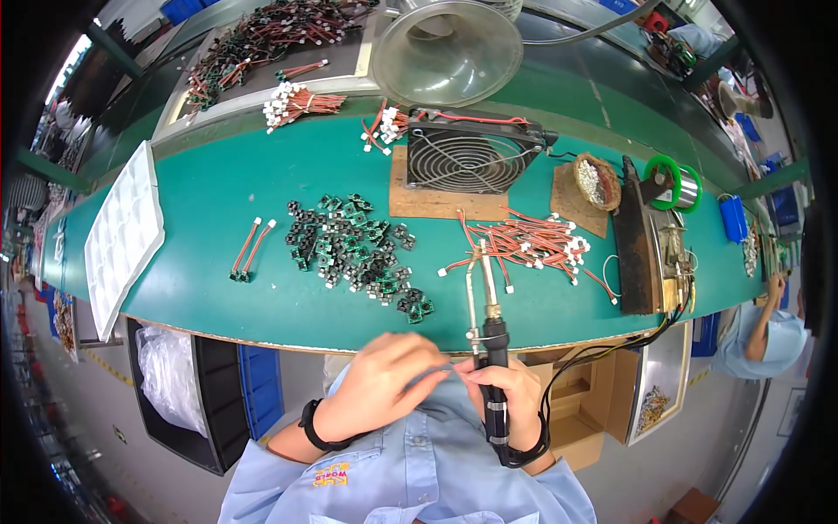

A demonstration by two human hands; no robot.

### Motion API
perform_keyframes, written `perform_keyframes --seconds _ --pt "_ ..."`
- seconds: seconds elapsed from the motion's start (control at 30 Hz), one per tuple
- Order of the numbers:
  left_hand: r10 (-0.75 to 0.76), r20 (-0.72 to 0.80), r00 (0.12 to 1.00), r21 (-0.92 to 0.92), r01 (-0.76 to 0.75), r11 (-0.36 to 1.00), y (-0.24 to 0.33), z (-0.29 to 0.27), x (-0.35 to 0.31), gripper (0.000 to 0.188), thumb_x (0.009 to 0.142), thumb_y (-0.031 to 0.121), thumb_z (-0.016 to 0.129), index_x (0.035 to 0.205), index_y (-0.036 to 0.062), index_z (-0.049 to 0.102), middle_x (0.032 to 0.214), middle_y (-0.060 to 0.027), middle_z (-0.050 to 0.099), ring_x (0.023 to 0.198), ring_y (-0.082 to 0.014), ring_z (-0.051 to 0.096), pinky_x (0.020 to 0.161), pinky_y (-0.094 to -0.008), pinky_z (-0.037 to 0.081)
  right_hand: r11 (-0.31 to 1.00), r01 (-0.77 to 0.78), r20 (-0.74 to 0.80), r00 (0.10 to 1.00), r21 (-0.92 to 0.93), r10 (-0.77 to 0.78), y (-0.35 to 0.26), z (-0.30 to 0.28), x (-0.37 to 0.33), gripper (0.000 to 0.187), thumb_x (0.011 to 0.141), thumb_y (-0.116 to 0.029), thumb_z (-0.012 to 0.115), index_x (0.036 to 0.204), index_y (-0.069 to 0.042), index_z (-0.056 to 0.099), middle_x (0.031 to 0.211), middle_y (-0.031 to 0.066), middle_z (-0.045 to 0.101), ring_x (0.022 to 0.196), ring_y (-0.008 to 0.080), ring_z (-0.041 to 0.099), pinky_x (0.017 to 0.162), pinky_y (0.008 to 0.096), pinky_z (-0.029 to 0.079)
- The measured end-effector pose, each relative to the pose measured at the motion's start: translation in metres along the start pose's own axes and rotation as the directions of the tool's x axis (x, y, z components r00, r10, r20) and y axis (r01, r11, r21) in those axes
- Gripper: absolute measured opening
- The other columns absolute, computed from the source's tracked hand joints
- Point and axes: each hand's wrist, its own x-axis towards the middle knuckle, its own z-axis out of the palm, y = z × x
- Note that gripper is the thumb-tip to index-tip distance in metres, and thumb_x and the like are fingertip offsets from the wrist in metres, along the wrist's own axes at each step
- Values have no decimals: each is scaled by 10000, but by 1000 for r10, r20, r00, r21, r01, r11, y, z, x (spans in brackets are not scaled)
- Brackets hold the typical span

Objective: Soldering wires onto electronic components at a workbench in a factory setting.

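Right hand (517,397) grasps a soldering iron (495,335) at the near edge of the green bench (205,293), tip toward red-wired connector leads (532,244). Left hand (382,384) curls beside it; its grasp cannot be determined.

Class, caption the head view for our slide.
Soldering iron in the right hand, left hand close by, at a green workbench with white-plugged red wires.

The green counter (205,192) carries a white compartment tray (127,236) at its left edge, two assembled red leads (245,249), black-and-green components (345,249) (one small cluster nearest the front edge), a fan's wooden board (445,206) toward the back edge, and, farther right, loose red connector cables (524,244).
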Motion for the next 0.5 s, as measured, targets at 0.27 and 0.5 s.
perform_keyframes --seconds 0.27,0.5 --pt "-139 -399 906 339 287 896 -28 -7 21 202 746 38 654 940 23 602 800 -96 518 706 -264 548 606 -351 448 959 -279 -279 918 46 281 -8 -3 -12 364 709 115 677 951 -53 463 845 125 619 716 188 612 660 289 483" --pt "-127 -408 904 392 299 870 -28 -5 20 259 735 57 675 982 34 599 833 -95 496 689 -268 531 611 -358 442 951 -299 -377 875 74 304 -1 -4 -12 392 712 128 662 962 -59 426 797 129 601 709 180 598 670 288 479"
